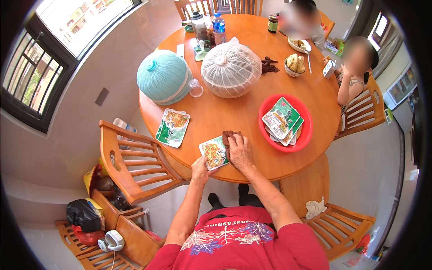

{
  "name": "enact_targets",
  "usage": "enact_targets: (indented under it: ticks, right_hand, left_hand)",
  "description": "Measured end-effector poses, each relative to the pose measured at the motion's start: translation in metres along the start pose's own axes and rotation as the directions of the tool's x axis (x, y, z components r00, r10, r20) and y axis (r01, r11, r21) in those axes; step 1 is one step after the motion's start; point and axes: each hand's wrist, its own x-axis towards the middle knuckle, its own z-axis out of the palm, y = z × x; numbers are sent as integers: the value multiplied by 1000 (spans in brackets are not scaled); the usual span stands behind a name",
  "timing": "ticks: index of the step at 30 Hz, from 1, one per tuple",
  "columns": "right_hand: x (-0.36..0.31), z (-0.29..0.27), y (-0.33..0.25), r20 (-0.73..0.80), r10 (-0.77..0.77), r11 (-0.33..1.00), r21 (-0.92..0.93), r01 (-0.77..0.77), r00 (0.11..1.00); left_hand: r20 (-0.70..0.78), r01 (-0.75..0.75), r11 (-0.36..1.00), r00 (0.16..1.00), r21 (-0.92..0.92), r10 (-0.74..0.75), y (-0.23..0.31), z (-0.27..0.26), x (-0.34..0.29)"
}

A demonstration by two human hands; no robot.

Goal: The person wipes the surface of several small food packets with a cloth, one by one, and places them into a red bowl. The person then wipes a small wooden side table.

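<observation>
A flat food packet (213, 153) with green and noodle-picture printing lies at the near edge of the round wooden table (216, 112). My left hand (200, 170) grips its near left corner, with the fingers partly hidden under it. Bunched beneath the fingers of my right hand (240, 152) is a brown cloth (228, 135), pressed against the packet's right side. Similar packets (173, 128) lie stacked to the left. On the right, a red basin (308, 131) holds several more packets (283, 118).
A blue mesh food cover (163, 76) and a white one (231, 68) stand farther back, with bottles (219, 28) behind. Another brown cloth (270, 65) lies near a food bowl (294, 64). Two people sit at the far right. Wooden chairs (139, 162) surround the table.
</observation>
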Motion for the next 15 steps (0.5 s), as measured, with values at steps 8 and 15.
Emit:
enact_targets:
  ticks: [8, 15]
  right_hand:
    - [2, -2, -21, 167, -66, 998, 22, 64, 984]
    - [-42, -26, -4, 200, -496, 837, 368, 404, 845]
  left_hand:
    - [39, 20, 999, 999, -47, -18, 1, -6, 3]
    - [160, 101, 993, 983, -61, -90, 1, -24, 17]
